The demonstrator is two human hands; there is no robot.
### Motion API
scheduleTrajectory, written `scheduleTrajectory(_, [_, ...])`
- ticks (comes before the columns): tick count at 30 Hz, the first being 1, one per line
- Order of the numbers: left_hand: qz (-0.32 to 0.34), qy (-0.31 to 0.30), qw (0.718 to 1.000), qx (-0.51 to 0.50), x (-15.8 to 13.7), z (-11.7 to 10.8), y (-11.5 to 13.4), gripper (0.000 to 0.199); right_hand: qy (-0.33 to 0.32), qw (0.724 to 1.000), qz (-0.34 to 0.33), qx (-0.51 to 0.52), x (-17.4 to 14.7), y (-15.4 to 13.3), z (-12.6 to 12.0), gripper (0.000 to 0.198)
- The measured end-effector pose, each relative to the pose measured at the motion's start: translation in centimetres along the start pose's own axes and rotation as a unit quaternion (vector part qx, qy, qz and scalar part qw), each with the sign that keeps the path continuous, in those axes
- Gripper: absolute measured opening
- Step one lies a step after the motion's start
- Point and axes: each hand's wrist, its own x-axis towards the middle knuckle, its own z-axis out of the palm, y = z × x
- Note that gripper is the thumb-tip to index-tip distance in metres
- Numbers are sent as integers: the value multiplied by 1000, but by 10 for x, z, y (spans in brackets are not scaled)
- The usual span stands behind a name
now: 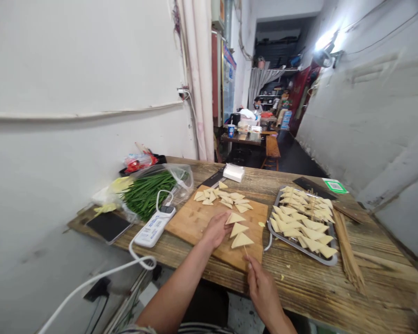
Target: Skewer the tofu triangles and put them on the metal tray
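My right hand [264, 288] is closed around the lower end of a thin wooden skewer [245, 251]. Several pale yellow folded triangles, which look like tofu sheet, sit in a row along it; the nearest tofu triangle [242, 240] is by my right fingers. At the far end of that row, my left hand [216, 230] has its fingers against the top tofu triangle [235, 218], seemingly pinching it. Under both lies a wooden cutting board [188, 223]. More loose tofu triangles [209, 195] are spread over its far part.
On the right, a metal tray [313, 256] holds filled skewers, beside a bundle of bare skewers [348, 250]. To the left are green chives [148, 190] in a plastic bag, a power strip [155, 227] with a white cable, and a phone [108, 226]. A knife [214, 177] lies behind the board.
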Motion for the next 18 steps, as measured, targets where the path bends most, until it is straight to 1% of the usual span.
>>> scheduleTrajectory(1, [40, 20, 999, 17, -1, -1, -1, 24, 4, 1000, 2, 2, -2, -1, -3, 34])
scheduleTrajectory(2, [69, 57, 996, 30, -1, -2, -2, 24, 8, 1000, 5, 4, -3, -2, -6, 34])
scheduleTrajectory(3, [77, 75, 993, 43, -1, -3, -4, 25, 15, 1000, 9, 7, -4, -4, -10, 33])
scheduleTrajectory(4, [82, 79, 992, 48, 0, -5, -5, 27, 24, 1000, 14, 9, -5, -5, -16, 33])
scheduleTrajectory(8, [95, 52, 992, 62, 3, -14, -9, 31, 65, 997, 46, 4, -8, -5, -46, 29])
scheduleTrajectory(11, [105, 40, 992, 59, 3, -20, -10, 35, 79, 994, 75, -9, -10, 3, -76, 24])
scheduleTrajectory(15, [91, 16, 995, 41, 3, -25, -7, 36, 51, 995, 75, -29, -4, 28, -122, 26])
scheduleTrajectory(17, [81, 4, 996, 39, 4, -26, -5, 35, 28, 994, 74, -81, 5, 45, -149, 29])
scheduleTrajectory(18, [78, -1, 996, 41, 4, -27, -5, 33, 0, 990, 71, -118, 11, 54, -163, 30])
